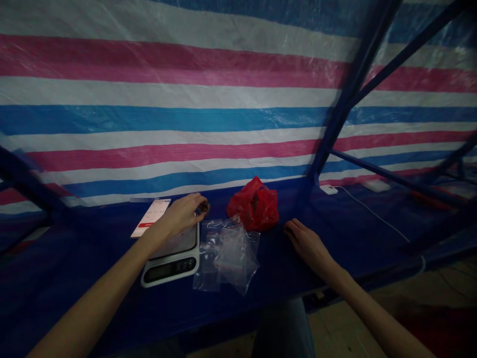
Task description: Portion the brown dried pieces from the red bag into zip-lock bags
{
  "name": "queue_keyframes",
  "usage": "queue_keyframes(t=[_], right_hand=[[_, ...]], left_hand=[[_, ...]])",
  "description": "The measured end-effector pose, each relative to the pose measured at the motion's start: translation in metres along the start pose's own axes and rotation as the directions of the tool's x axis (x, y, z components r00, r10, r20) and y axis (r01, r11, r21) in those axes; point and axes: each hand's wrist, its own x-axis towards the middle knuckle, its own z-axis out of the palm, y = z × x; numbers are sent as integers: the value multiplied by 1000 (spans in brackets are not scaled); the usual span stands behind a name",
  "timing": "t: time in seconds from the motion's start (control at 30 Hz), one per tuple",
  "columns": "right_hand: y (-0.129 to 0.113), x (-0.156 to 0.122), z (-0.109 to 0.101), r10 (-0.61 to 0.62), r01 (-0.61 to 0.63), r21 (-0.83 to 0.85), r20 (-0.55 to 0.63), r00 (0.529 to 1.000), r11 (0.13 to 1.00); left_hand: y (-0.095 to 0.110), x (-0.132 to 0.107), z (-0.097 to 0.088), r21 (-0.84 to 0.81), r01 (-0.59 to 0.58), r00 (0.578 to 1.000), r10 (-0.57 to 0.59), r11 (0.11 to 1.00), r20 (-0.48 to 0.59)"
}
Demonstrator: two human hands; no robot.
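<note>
My left hand [188,211] is above the kitchen scale [171,266], its fingers closed on a small dark brown piece [203,206] whose kind I cannot make out. The hand and forearm hide part of the scale's plate. Just right of the scale lie several clear zip bags [231,256], overlapping one another. Behind them sits a crumpled red plastic bag [253,206] with something brownish showing in its opening. To the right of that bag, my right hand [307,246] rests on the blue table with its fingers loosely bent and nothing seen in them.
A phone with a lit screen [151,216] lies left of the scale. Behind the blue table [283,268] hangs a striped plastic sheet [186,119]. A blue metal frame [339,117] rises at the right, near a white plug-like device [328,189] with a cable.
</note>
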Motion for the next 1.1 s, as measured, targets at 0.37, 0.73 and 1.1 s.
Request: queue_keyframes(t=[0.37,0.73,1.1], right_hand=[[25,2,1,52,-52,6,-8,999,999],[-136,44,-46,-131,202,485,-178,975,851],[-174,112,-12,-334,361,589,-160,929,723]], left_hand=[[34,-38,-20,-194,-118,993,113,974,-35],[55,-20,-3,-370,-238,971,234,898,-55],[26,-37,-17,-309,-102,993,80,946,-84]])
